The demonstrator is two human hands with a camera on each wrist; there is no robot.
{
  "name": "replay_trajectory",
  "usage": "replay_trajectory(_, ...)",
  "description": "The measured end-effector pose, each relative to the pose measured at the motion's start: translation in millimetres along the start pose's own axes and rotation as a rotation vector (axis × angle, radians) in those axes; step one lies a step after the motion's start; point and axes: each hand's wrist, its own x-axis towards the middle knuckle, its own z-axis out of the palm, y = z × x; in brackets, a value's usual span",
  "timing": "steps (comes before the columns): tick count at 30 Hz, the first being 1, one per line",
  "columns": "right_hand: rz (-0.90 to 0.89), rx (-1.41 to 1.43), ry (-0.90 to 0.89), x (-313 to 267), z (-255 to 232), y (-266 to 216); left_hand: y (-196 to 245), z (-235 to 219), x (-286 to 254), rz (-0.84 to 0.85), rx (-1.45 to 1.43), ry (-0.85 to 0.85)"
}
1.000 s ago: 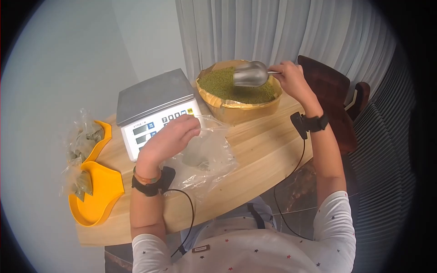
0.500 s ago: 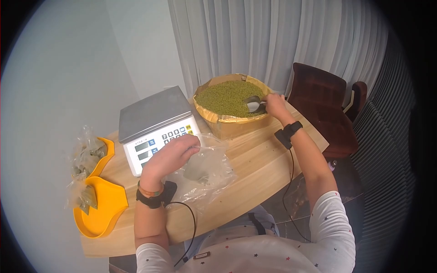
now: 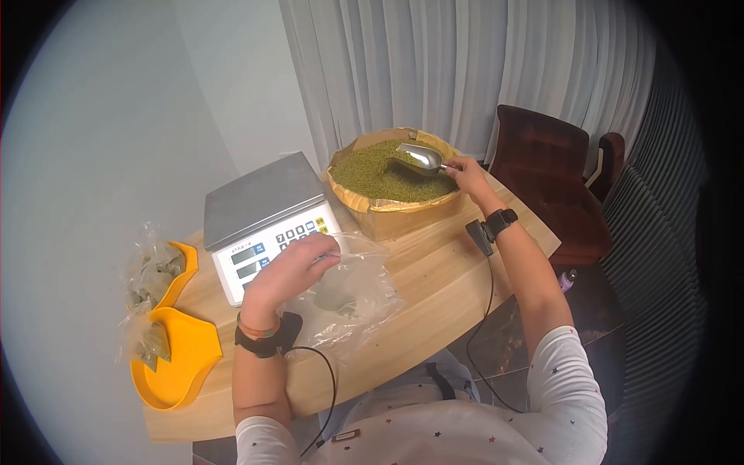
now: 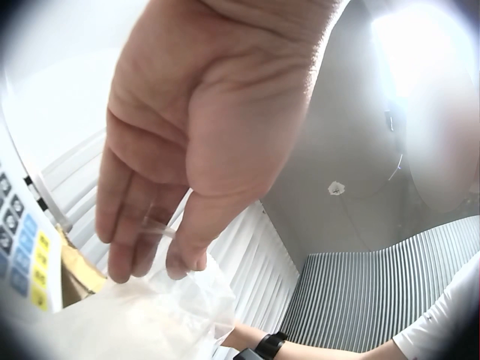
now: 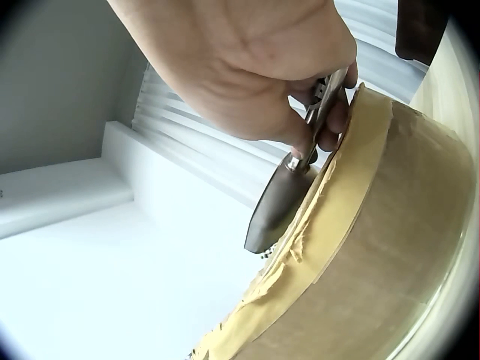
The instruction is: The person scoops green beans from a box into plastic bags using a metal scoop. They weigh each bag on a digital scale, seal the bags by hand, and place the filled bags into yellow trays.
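My right hand [image 3: 469, 180] grips the handle of a metal scoop [image 3: 425, 158]. The scoop points left over small green beans [image 3: 364, 172], which look like mung beans, in a round, paper-lined cardboard container [image 3: 395, 221]. In the right wrist view the scoop [image 5: 279, 206] shows just beyond the container's rim, thumb and fingers around its handle. My left hand [image 3: 298, 267] pinches the edge of a clear plastic bag [image 3: 356, 291] between thumb and fingers. That bag [image 4: 161, 319] hangs below the fingertips in the left wrist view. On the table it lies spread in front of the scale.
A digital scale [image 3: 267, 198] with a grey platform stands left of the container. Farther left are two yellow trays [image 3: 182, 349] with filled clear bags [image 3: 155, 267]. A dark red chair [image 3: 539, 178] is behind the table's [image 3: 434, 298] right end.
The scoop dipped into the beans at the container's right front, then turned and rose so its bowl points left. The left hand has kept holding the bag. The head view has shifted.
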Motion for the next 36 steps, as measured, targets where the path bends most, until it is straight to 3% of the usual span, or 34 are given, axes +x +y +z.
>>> replay_trajectory(7, -0.079, 0.028, -0.034, -16, -14, -22, -5, -1, 0, 0.022, 0.027, 0.028)
replay_trajectory(12, -0.136, 0.201, -0.227, -33, -35, -57, -14, 1, -1, 0.055, 0.036, 0.078)
replay_trajectory(19, -0.206, 0.214, -0.536, -71, -52, -127, -14, -3, -1, 0.074, 0.035, 0.051)
replay_trajectory(26, -0.487, -0.097, -0.549, -99, -49, -180, -12, -3, -2, 0.067, 0.061, 0.034)
replay_trajectory(29, -0.623, -0.253, -0.474, -115, -44, -198, -16, 0, -4, 0.085, 0.048, 0.064)
replay_trajectory(31, -0.865, -0.391, -0.333, -125, -41, -204, -14, -1, -4, 0.086, 0.054, 0.062)
replay_trajectory(36, -0.921, -0.441, -0.258, -137, -39, -213, -13, -3, -3, 0.085, 0.059, 0.020)
